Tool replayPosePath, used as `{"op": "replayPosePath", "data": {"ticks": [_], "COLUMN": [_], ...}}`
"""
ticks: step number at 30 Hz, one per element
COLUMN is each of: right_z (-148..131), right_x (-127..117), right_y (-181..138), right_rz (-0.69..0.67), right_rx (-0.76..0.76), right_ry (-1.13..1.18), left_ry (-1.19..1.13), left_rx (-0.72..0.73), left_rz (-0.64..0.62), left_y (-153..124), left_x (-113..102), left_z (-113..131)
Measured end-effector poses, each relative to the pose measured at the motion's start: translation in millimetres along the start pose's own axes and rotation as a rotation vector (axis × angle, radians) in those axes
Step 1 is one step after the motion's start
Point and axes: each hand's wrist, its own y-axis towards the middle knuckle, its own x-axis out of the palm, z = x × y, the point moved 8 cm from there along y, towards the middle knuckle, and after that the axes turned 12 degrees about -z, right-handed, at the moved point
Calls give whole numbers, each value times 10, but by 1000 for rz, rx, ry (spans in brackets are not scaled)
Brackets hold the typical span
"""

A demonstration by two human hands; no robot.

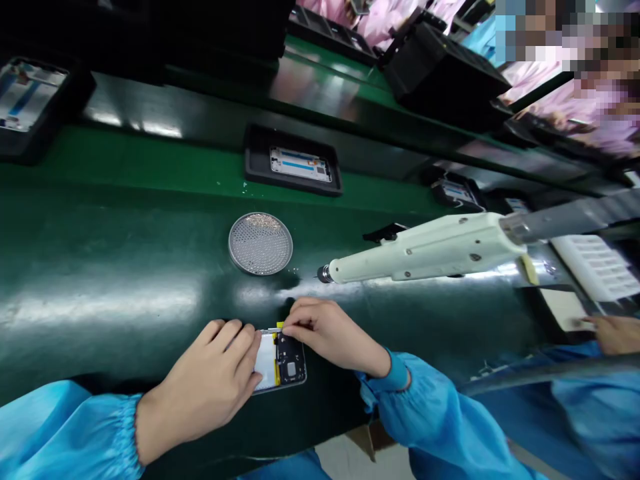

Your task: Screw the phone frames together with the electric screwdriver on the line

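Observation:
An opened phone body (283,360) lies flat on the green bench at its near edge, its white battery and dark board showing. My left hand (215,377) rests over the phone's left half, fingers curled down on it and holding it steady. My right hand (325,330) is at the phone's top right corner, fingertips pinched together on a small yellow part there; what exactly they pinch is too small to name. Both arms wear blue sleeves.
A round perforated metal dish (261,243) of tiny screws sits just beyond the phone. A white electric screwdriver (425,253) hangs over the bench to the right. A black tray (293,160) with another phone lies farther back. A co-worker's hand (615,333) is at the right.

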Motion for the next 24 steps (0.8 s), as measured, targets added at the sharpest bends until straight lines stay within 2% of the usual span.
{"op": "replayPosePath", "data": {"ticks": [6,9,14,19,21,22,24], "right_z": [213,280,316,348,386,407,415], "right_x": [99,175,205,229,182,106,-121], "right_y": [80,70,79,-21,-135,-209,-402], "right_rz": [-139,-159,-118,-85,8,117,428], "right_rx": [257,349,412,407,371,336,220], "right_ry": [322,460,556,592,625,633,627], "left_ry": [-73,-110,-95,-67,-82,-92,-109], "left_rx": [16,18,8,21,16,12,19], "left_rz": [24,31,-16,-50,-36,-28,1], "left_y": [0,-14,4,45,29,16,-17], "left_x": [6,21,23,24,37,47,55], "left_z": [-32,-51,-52,-39,-47,-52,-46]}}
